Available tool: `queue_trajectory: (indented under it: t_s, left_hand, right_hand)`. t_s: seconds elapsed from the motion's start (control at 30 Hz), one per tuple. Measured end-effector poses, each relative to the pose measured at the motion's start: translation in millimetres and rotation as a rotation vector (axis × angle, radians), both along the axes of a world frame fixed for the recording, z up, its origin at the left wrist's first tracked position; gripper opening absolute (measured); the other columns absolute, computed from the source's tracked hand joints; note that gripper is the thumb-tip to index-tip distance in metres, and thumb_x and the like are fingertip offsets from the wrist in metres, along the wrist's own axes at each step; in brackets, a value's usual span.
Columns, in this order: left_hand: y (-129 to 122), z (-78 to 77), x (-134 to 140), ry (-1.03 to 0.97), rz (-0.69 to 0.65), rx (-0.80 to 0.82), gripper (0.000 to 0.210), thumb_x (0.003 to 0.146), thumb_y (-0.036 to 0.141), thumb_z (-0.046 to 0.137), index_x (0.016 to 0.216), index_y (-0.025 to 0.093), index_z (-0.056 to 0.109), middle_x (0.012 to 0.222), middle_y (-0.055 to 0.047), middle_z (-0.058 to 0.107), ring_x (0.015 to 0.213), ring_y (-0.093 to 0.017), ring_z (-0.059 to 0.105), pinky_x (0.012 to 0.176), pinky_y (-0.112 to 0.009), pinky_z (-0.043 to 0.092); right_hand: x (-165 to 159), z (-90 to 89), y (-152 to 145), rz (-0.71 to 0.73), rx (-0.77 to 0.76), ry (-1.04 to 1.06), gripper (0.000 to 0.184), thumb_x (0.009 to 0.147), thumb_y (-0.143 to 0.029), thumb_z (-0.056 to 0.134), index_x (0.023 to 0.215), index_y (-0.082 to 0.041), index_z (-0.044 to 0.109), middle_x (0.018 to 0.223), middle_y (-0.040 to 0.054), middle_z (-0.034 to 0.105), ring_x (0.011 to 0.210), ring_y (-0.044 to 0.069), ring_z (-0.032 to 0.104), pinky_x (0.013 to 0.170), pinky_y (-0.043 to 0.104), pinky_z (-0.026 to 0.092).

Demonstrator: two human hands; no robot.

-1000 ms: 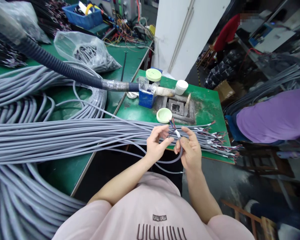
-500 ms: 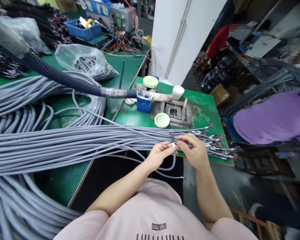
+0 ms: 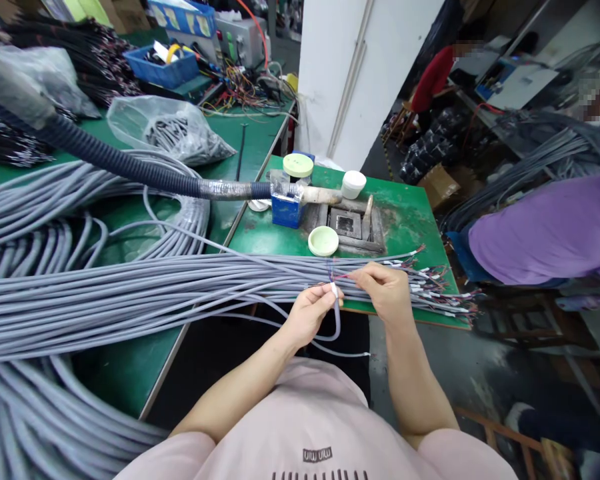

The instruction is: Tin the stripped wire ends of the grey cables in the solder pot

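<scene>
Between the finger and thumb of my left hand (image 3: 310, 312) is the end of a grey cable (image 3: 337, 321), its white-wrapped tip pointing up and its lower part curving down and left. Thin coloured wires fan out from that tip. My right hand (image 3: 386, 291) pinches a red wire (image 3: 343, 276) and holds it out to the right of the others. Just behind both hands lies a thick bundle of grey cables (image 3: 180, 293) running across the bench. Its stripped ends (image 3: 443, 293) show white bands and thin wires at the right.
Behind the bundle stand a pale green bowl (image 3: 323, 241), a square metal pot (image 3: 347, 223), a white jar (image 3: 353, 184) and a blue box (image 3: 287, 209) with a dark hose (image 3: 145, 170) over it. Coiled cable (image 3: 30, 413) fills the left. A person in purple (image 3: 535, 230) is at the right.
My right hand has closed on the red wire and drawn it out sideways to the right. My left hand, with the cable end, has shifted slightly left.
</scene>
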State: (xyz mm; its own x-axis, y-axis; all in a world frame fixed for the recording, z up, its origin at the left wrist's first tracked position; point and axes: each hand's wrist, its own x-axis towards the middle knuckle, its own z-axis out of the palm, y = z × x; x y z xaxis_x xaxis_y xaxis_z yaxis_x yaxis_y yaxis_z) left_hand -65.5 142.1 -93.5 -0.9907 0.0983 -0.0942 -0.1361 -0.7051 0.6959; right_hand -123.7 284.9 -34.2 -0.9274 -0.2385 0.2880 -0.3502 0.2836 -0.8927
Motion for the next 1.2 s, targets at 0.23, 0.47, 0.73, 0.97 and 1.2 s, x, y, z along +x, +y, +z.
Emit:
queue_trajectory:
  t_s: [0.23, 0.47, 0.73, 0.97, 1.2]
  left_hand:
    - [-2.3, -1.1, -2.9, -0.040, -0.019, 0.131, 0.032, 0.067, 0.039, 0.083, 0.078, 0.013, 0.069, 0.069, -0.002, 0.061, 0.063, -0.009, 0.054, 0.065, -0.021, 0.043]
    - [-5.7, 3.6, -5.6, -0.082, -0.031, 0.204, 0.033, 0.066, 0.037, 0.083, 0.080, 0.012, 0.067, 0.068, -0.001, 0.059, 0.061, -0.008, 0.054, 0.062, -0.020, 0.046]
    - [-11.5, 19.9, -1.4, 0.116, 0.039, -0.092, 0.034, 0.079, 0.041, 0.071, 0.103, 0.018, 0.069, 0.090, -0.007, 0.069, 0.076, -0.015, 0.062, 0.074, -0.027, 0.050]
    - [-28.4, 42.8, 26.2, 0.728, 0.209, -0.996, 0.030, 0.080, 0.020, 0.067, 0.108, 0.028, 0.070, 0.114, -0.009, 0.069, 0.106, -0.026, 0.063, 0.095, -0.041, 0.044]
    - [-4.0, 10.1, 19.9, 1.108, 0.027, -1.153, 0.026, 0.088, 0.018, 0.053, 0.110, 0.019, 0.068, 0.103, -0.009, 0.072, 0.105, -0.023, 0.066, 0.095, -0.034, 0.049]
  right_hand:
    - [5.6, 1.5, 10.1, -0.006, 0.041, 0.211, 0.009, 0.082, -0.022, 0.068, 0.075, -0.022, 0.073, 0.066, -0.0002, 0.064, 0.062, 0.015, 0.057, 0.059, 0.028, 0.046]
    - [12.1, -4.0, 7.7, 0.331, 0.243, 0.579, 0.029, 0.091, -0.015, 0.050, 0.108, -0.028, 0.070, 0.104, 0.0060, 0.070, 0.095, 0.021, 0.062, 0.084, 0.040, 0.052]
    - [-4.8, -13.1, 16.1, 0.246, 0.538, 0.929, 0.028, 0.089, -0.016, 0.057, 0.109, -0.032, 0.068, 0.123, 0.0050, 0.064, 0.117, 0.023, 0.057, 0.099, 0.044, 0.047]
    - [-58.1, 28.7, 58.7, -0.380, 0.374, 1.053, 0.026, 0.091, -0.026, 0.059, 0.116, -0.020, 0.067, 0.114, 0.0101, 0.068, 0.107, 0.027, 0.064, 0.093, 0.044, 0.052]
    - [-59.3, 24.9, 7.2, -0.102, 0.227, 0.676, 0.021, 0.093, -0.032, 0.056, 0.105, -0.021, 0.070, 0.100, 0.0050, 0.073, 0.090, 0.021, 0.070, 0.080, 0.033, 0.056]
